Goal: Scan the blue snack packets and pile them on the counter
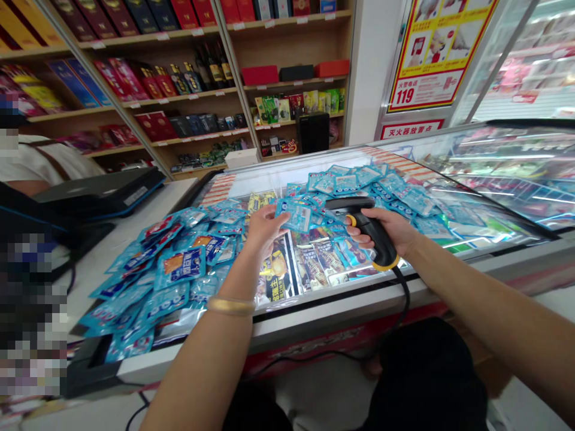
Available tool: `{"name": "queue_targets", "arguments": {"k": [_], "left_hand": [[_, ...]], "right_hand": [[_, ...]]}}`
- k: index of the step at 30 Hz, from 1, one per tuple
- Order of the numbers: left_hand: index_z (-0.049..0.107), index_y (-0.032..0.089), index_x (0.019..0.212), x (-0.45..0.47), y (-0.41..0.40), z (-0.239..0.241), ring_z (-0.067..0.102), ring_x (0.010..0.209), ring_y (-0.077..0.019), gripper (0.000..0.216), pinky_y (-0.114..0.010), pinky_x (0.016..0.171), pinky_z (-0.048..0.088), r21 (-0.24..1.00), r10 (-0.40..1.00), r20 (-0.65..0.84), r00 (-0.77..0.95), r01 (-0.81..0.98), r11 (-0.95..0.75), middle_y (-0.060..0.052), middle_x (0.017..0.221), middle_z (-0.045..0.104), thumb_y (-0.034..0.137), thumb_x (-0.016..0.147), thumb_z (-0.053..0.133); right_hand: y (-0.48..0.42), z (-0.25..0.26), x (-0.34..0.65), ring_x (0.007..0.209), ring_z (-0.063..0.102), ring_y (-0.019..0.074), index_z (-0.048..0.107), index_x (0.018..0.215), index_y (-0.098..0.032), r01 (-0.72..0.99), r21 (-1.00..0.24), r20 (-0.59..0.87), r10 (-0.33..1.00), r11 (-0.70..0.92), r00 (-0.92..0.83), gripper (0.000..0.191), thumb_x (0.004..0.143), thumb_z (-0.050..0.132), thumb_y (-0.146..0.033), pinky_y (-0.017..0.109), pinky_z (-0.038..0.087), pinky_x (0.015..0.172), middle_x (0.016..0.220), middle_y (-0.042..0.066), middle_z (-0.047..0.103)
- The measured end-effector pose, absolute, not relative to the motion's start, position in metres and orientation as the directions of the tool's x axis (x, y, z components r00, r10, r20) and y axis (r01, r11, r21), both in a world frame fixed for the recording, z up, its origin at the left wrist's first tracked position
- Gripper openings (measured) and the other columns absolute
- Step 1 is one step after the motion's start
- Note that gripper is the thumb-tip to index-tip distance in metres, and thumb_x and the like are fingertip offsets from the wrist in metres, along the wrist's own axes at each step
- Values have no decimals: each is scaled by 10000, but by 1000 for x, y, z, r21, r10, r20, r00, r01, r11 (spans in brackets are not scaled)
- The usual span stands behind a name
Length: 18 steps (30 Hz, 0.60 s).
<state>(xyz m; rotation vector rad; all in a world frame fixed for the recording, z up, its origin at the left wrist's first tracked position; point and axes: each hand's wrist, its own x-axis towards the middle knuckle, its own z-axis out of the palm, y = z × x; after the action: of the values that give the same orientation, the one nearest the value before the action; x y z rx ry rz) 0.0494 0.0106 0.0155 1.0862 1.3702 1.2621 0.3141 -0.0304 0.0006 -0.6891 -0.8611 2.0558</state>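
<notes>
My left hand (264, 229) pinches a small blue snack packet (296, 215) and holds it up over the glass lid of a chest freezer (314, 299). A gold bangle sits on that wrist. My right hand (390, 232) grips a black barcode scanner with yellow trim (366, 227), its head level with the packet and just right of it. The scanner's black cable hangs over the freezer's front edge. Several blue packets lie in a heap at the left (166, 269) and another heap at the back right (381, 185).
A black register or laptop (103, 194) sits on the white counter at the left. Another person stands at the far left edge. Wooden shelves of boxed goods (179, 90) line the back wall. A second glass-lidded freezer (507, 167) stretches to the right.
</notes>
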Motion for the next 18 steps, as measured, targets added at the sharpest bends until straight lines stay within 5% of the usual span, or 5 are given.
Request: {"name": "queue_targets", "arguments": {"k": [18], "left_hand": [[691,147,940,53,12,19,646,612,-128,327,-283,684,541,988,962,-143,-230,-86,126,17,660,673,170,619,750]], "right_hand": [[-33,-3,314,543,469,104,605,919,-122,-323,-811,-189,741,-488,-645,207,841,637,-311,216,414,450,752,44,559]]}}
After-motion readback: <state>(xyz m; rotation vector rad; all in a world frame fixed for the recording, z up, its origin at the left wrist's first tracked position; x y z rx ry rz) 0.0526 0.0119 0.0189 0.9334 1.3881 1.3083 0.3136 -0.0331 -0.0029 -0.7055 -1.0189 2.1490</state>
